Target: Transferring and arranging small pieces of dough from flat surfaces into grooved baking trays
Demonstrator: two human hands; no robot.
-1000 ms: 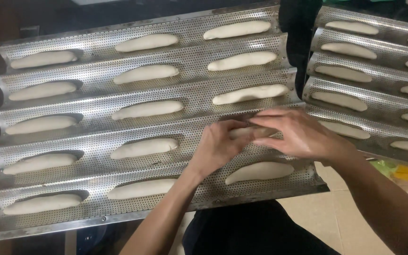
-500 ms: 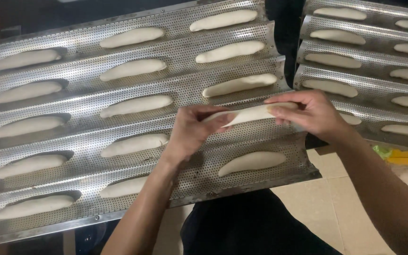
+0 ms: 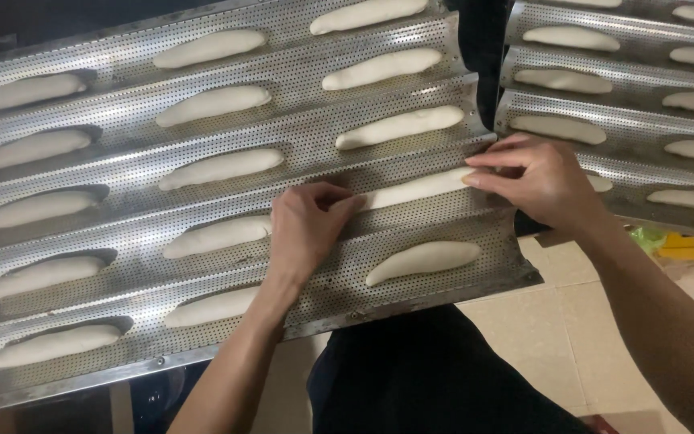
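a long piece of pale dough (image 3: 415, 190) is laid in the fourth channel from the far side of a perforated metal baguette tray (image 3: 307, 137), at the right end of that channel. its left end is pinched under the curled fingertips of the left hand (image 3: 305, 233), which rests knuckles-up on the tray; the thumb is hidden beneath the hand, so how tightly it is closed cannot be told exactly. the right end of the dough is touched by the fingertips of the right hand (image 3: 538, 181), whose fingers are held nearly straight and close together, only lightly bent; the very tip of the dough is covered by them.

other shaped dough pieces (image 3: 220, 167) are spread along the channels in three columns, well apart from one another. one piece (image 3: 424, 260) lies in the nearest channel just near of the held one. the pieces at the far left are partly shadowed by the channel ridges, and the tray's left edge is cut off by the frame.

a second tray (image 3: 644, 120) of the same kind is seen at the right, cut off by the right and far edges, its near corner hidden behind the right hand. near of it a small yellow object (image 3: 687, 246) and something green are glimpsed on a pale tiled floor (image 3: 540, 321), too small to identify. dark clothing (image 3: 435, 378) fills the near centre.
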